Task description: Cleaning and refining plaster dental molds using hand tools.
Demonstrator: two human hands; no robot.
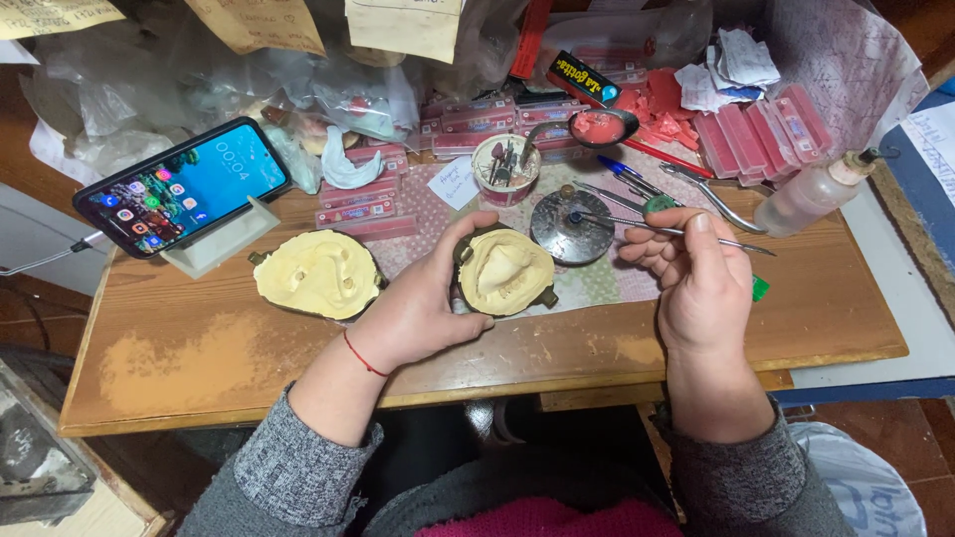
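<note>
Seen from above, a person in grey sleeves works at a wooden bench (199, 368). The left hand (423, 303) wraps around a metal dental flask half filled with pale yellow plaster (504, 270), fingers curled tight at its rim, apparently to steady it, cavity up, near the bench's front edge. The right hand (696, 278) pinches a thin metal instrument (657, 229) like a pen, its tip reaching left over a round metal lid (570, 231). A second plaster-filled flask half (316, 273) lies left, apart. Beyond stand a propped phone (184, 184), a small cup of burs (505, 167), a spoon of pink wax (602, 126), pink boxes (761, 134) and a squeeze bottle (816, 189), crowding the far side.
</note>
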